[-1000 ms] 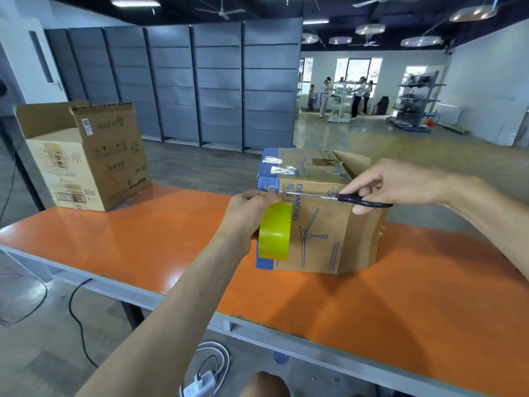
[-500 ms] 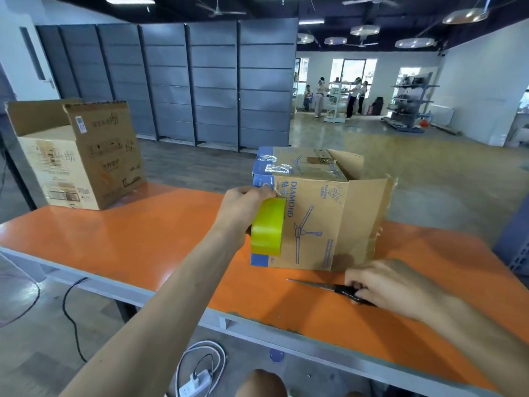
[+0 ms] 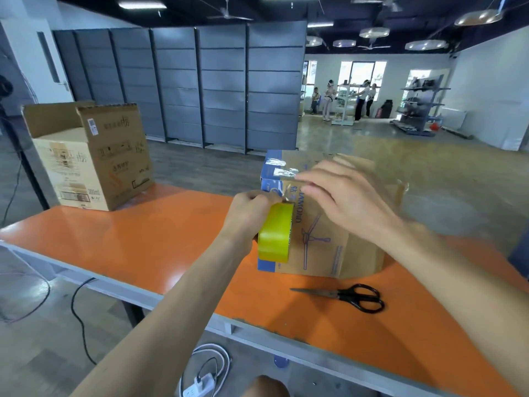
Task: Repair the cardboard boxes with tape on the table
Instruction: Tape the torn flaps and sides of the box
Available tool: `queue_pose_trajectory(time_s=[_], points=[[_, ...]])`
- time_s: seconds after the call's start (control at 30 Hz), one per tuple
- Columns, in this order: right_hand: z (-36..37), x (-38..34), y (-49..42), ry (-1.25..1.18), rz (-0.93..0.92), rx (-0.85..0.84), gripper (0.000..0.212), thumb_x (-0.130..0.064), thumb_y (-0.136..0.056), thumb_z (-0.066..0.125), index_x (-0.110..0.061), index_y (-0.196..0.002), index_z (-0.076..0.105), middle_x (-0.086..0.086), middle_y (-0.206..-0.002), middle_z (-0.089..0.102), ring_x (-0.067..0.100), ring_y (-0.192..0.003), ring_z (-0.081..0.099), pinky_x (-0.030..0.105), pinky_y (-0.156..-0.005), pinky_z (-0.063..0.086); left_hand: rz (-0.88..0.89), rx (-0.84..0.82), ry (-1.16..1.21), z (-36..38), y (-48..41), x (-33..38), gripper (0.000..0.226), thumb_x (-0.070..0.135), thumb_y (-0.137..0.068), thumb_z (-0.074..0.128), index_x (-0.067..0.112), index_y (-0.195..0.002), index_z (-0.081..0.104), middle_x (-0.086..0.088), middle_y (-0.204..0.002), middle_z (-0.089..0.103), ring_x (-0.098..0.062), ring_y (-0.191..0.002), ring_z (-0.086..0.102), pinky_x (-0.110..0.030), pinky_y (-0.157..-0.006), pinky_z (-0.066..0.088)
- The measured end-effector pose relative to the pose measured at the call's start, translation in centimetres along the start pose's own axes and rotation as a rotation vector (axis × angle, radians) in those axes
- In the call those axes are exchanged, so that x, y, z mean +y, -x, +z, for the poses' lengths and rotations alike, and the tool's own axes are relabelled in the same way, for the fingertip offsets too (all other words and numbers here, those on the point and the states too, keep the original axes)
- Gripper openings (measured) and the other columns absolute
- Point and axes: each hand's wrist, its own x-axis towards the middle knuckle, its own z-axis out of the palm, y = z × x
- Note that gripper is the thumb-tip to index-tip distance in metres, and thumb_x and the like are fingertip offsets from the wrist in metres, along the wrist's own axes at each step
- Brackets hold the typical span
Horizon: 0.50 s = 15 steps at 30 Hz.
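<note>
Brown corrugated cardboard, blue down the left edge: small box (image 3: pixel 323 239) standing mid-way along the orange desk (image 3: pixel 143 233), at 12 o'clock just ahead of both hands. Glossy clear tape (image 3: pixel 279 171) stuck across its top left corner; right-side flap creased and splayed outward. Printed in blue on the near face: "IAMOND" running downward, first letter covered, beside a line drawing of a ceiling fan; smaller print lower down too fine to read.

Held in front of the box's left edge: yellow-green tape roll (image 3: pixel 274 232), gripped by the left hand (image 3: pixel 249 213), fingers curled round its upper rim. Laid over the top front edge: right hand (image 3: pixel 343 196), fingers straight and spread, holding nothing, somewhat blurred.

Lying flat at 5 o'clock of the box, apart from it: black-handled scissors (image 3: pixel 349 296), blades together, tips toward 9 o'clock.

Far off at 10 o'clock: larger carton (image 3: pixel 94 156), flaps up, marked "300ml", barcode sticker near the top, remaining characters unclear.
</note>
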Motion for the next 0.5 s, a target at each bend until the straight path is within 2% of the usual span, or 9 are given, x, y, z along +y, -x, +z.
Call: queue_pose_trajectory(time_s=[0.1, 0.2, 0.33, 0.4, 0.5], points=[[2.6, 0.5, -4.1, 0.032, -0.023, 0.004, 0.046, -0.051, -0.100, 0.040, -0.026, -0.122, 0.071, -0.010, -0.114, 0.066, 0.022, -0.102, 0.051, 0.050, -0.073, 0.055, 0.023, 0.005, -0.011, -0.2, 0.0, 0.1, 0.013, 0.019, -0.086, 0.066, 0.015, -0.076, 0.059, -0.007, -0.072, 0.044, -0.020, -0.068, 0.039, -0.037, -0.067, 0.031], [4.7, 1.4, -3.7, 0.027, -0.045, 0.058, 0.039, -0.048, -0.101, 0.044, -0.026, -0.113, 0.075, -0.011, -0.107, 0.069, 0.021, -0.096, 0.053, 0.046, -0.066, 0.055, 0.020, -0.002, -0.022, -0.2, -0.1, 0.1, 0.013, 0.027, -0.079, 0.066, 0.016, -0.078, 0.058, -0.008, -0.075, 0.043, -0.020, -0.069, 0.039, -0.036, -0.067, 0.031], [5.1, 1.1, -3.1, 0.124, -0.100, 0.165, 0.032, -0.037, -0.100, 0.054, -0.015, -0.106, 0.077, 0.000, -0.093, 0.070, 0.028, -0.086, 0.058, 0.040, -0.057, 0.053, -0.023, -0.024, -0.094, -0.7, -1.1, -0.1, 0.014, 0.025, -0.088, 0.066, 0.011, -0.090, 0.067, -0.007, -0.078, 0.057, -0.021, -0.070, 0.052, -0.030, -0.062, 0.042], [5.3, 1.3, -3.2, 0.143, -0.127, 0.167, 0.033, -0.037, -0.100, 0.053, -0.013, -0.109, 0.075, 0.002, -0.096, 0.069, 0.029, -0.087, 0.057, 0.041, -0.058, 0.053, -0.057, -0.025, -0.133, -1.1, -2.1, -1.3, 0.027, 0.029, -0.082, 0.070, 0.007, -0.097, 0.072, -0.005, -0.082, 0.066, -0.022, -0.073, 0.062, -0.029, -0.062, 0.050], [5.6, 1.2, -2.9, 0.212, -0.135, 0.140, 0.037, -0.040, -0.099, 0.053, -0.010, -0.114, 0.070, 0.003, -0.100, 0.066, 0.028, -0.091, 0.056, 0.040, -0.057, 0.050, -0.101, -0.023, -0.196, -2.3, -3.1, -3.4, 0.033, 0.038, -0.074, 0.075, 0.018, -0.100, 0.077, -0.003, -0.093, 0.077, -0.026, -0.086, 0.074, -0.037, -0.072, 0.060]])
